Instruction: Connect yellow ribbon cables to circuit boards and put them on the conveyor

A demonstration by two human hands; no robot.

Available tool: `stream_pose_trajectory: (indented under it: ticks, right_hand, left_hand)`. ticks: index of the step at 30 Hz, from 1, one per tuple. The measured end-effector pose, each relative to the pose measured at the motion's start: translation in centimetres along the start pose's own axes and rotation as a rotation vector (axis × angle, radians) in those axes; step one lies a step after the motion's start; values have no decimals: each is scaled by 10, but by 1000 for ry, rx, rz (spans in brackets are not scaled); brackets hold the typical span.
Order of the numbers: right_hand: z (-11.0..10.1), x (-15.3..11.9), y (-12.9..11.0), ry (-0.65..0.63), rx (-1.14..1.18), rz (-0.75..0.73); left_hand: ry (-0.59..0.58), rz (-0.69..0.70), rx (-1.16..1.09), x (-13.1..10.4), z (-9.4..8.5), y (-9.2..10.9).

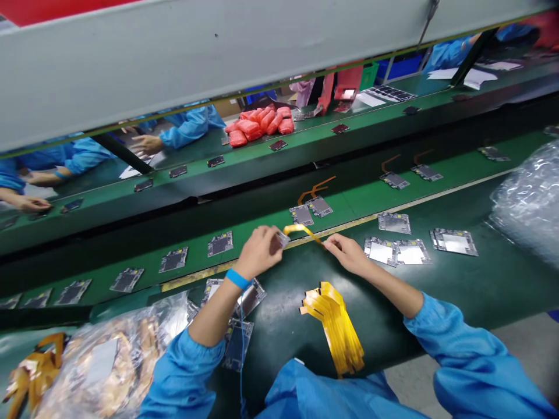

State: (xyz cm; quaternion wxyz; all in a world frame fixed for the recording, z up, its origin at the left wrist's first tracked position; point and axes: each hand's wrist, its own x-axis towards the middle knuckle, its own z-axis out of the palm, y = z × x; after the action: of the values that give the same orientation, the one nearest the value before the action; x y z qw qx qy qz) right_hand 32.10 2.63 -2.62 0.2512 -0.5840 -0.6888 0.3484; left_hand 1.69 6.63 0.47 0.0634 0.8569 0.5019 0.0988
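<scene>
My left hand (pixel 261 251), with a blue band at the wrist, grips a small circuit board (pixel 283 238) near the belt's edge. From that board a yellow flex cable (pixel 301 228) arches to the right. Its far end is pinched between the fingers of my right hand (pixel 348 254). A fanned pile of yellow flex cables (pixel 334 329) lies on the green table below my hands. Just beyond my hands, two boards with orange cables (pixel 319 206) rest on the green belt. Several boards with pale patches (pixel 410 252) lie right of my right hand.
Single boards (pixel 173 259) are spaced along the belt (pixel 345 203). Boards (pixel 238 343) lie beside my left forearm. A plastic bag (pixel 117 361) and orange cables (pixel 37 369) are at lower left, bubble wrap (pixel 530 198) at right. Across, co-workers' hands (pixel 147 144) are near red packets (pixel 262 123).
</scene>
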Motion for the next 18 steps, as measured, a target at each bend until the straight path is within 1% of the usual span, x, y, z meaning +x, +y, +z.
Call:
stream_pose_trajectory:
  ticks: [2,3,5,8,11,12,14,16,18]
  right_hand:
    - [-2,-7,0,-16,19,-3]
    - [-3,-11,-1,-28,17,-3]
    - [-3,-18,-1,-74,-12,-1]
    - [-3,-27,2,-176,-89,-10]
    - [-5,-36,2,-272,-164,-29]
    - [-5,-38,1,-294,-193,-32]
    - [-5,-43,-3,-320,-251,-27]
    - [-3,-47,-7,-335,-295,-19]
    - [0,-49,-12,-350,-323,-12]
  left_hand:
    - [97,-173,56,6,-8,-24]
    - [99,-236,96,8,-10,-37]
    - [24,-309,167,6,-14,-63]
    - [-177,-326,256,-7,-14,-100]
    - [-356,-316,298,-23,-12,-129]
    - [-388,-305,296,-28,-12,-136]
    - [-410,-272,287,-33,-11,-147]
    - [-401,-238,294,-35,-12,-153]
    - [-396,-217,312,-34,-15,-155]
